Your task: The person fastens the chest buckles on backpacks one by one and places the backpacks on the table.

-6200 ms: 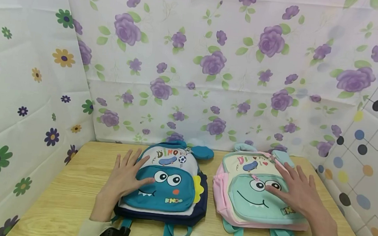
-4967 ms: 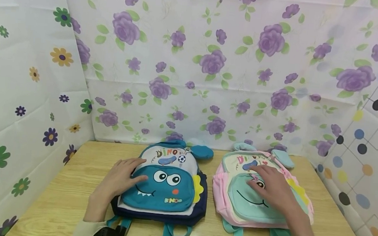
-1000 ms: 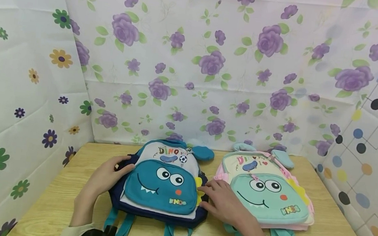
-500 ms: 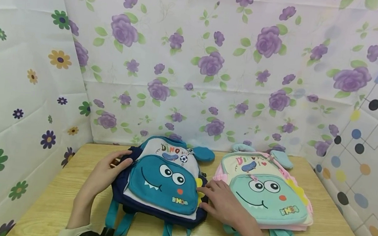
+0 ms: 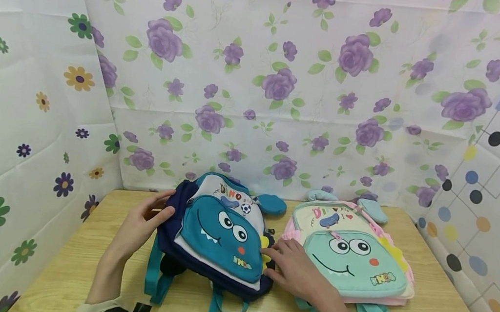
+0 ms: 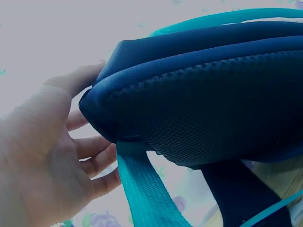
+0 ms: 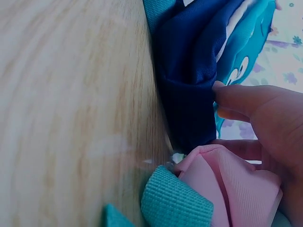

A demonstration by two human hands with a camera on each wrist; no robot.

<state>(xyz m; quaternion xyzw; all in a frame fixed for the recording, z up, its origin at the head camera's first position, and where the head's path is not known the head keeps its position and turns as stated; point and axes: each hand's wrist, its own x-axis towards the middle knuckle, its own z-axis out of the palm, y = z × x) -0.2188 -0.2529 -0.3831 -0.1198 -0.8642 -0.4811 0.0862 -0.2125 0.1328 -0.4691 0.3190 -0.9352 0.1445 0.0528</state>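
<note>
Blue dinosaur backpack (image 5: 222, 232) tipped up on its left side

The backpack is on the table (image 5: 70, 259), left of centre near the back edge, its left side raised and its right side low. The left hand (image 5: 143, 223) grips the raised side; the right hand (image 5: 291, 267) has its fingertips at the yellow spikes (image 5: 264, 241), though whether they pinch I cannot tell. The step in hand looks like tilting the bag; continuing would call for a firm left grip and a steady right side. Toward the table's right edge lies a mint-and-pink backpack (image 5: 360, 265).

Only the left wrist view shows the dark mesh back panel (image 6: 203, 109), with the thumb above and fingers below. The right wrist view adds navy side cloth (image 7: 189, 109) against the table.
</note>
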